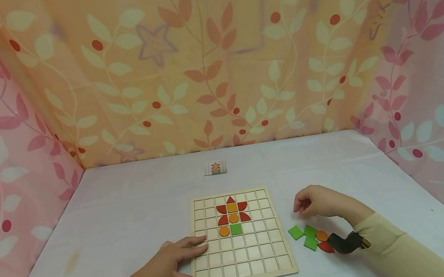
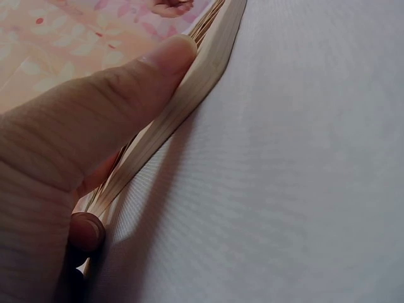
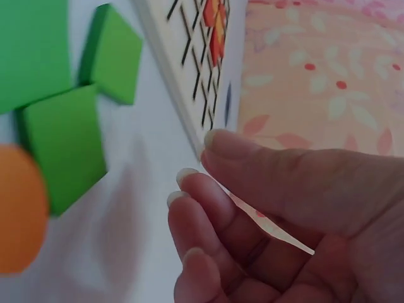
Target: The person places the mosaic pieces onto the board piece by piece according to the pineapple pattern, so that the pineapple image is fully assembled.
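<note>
Wooden board [image 1: 263, 251] separates the hands [image 1: 171, 263] [image 1: 322, 201]: left touching its edge, right apart.

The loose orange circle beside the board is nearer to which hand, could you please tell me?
Right. The right hand is just beyond the loose orange circle; the left hand rests on the left edge of the board.

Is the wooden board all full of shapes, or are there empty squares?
Partly full. The wooden board has coloured shapes on some upper squares, but its bottom two rows are bare.
</note>
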`<state>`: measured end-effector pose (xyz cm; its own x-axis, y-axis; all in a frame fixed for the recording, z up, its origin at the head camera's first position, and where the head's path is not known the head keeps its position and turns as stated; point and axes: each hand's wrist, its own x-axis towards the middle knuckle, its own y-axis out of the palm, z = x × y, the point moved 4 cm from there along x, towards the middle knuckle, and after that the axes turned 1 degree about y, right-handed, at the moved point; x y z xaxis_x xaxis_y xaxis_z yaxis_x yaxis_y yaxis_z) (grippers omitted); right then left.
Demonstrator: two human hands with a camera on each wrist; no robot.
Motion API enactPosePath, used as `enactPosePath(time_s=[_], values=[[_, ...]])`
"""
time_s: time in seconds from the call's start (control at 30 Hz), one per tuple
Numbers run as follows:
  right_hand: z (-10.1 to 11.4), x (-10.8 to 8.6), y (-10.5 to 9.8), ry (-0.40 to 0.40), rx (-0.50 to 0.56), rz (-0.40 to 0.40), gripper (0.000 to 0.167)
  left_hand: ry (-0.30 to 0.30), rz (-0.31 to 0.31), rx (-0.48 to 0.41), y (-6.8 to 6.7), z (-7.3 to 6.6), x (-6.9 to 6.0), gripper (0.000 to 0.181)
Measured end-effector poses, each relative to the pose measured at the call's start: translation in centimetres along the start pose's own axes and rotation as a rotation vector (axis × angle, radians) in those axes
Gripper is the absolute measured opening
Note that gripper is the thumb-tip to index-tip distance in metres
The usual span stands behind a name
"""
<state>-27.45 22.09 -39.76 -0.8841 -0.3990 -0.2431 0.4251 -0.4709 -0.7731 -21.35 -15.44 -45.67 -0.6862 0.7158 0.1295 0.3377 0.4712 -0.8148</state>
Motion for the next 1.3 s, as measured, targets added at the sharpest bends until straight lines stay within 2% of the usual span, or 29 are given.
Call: enactPosePath(time_s=[0.47, 0.73, 0.93, 1.17, 1.3], values=[[-2.8, -3.0, 0.9, 0.108, -0.024, 0.126, 0.019, 0.001, -0.009, 0.005, 0.1, 0.1, -0.1, 0.073], [-2.9, -3.4, 1.4, 0.131, -0.049, 0.101, 0.023, 0.005, -0.014, -0.007, 0.1, 0.1, -0.1, 0.074], [-2.8, -3.4, 1.3, 0.095, -0.040, 0.114, 0.024, 0.009, -0.017, -0.008, 0.0, 0.1, 0.0, 0.073], [-2.5, -3.0, 0.6, 0.046, -0.044, 0.140, 0.018, 0.001, -0.011, -0.006, -0.1, -0.1, 0.0, 0.073], [-1.9, -2.3, 0.2, 0.031, -0.032, 0.105, 0.015, -0.007, -0.007, -0.015, -0.1, -0.2, -0.1, 0.072]])
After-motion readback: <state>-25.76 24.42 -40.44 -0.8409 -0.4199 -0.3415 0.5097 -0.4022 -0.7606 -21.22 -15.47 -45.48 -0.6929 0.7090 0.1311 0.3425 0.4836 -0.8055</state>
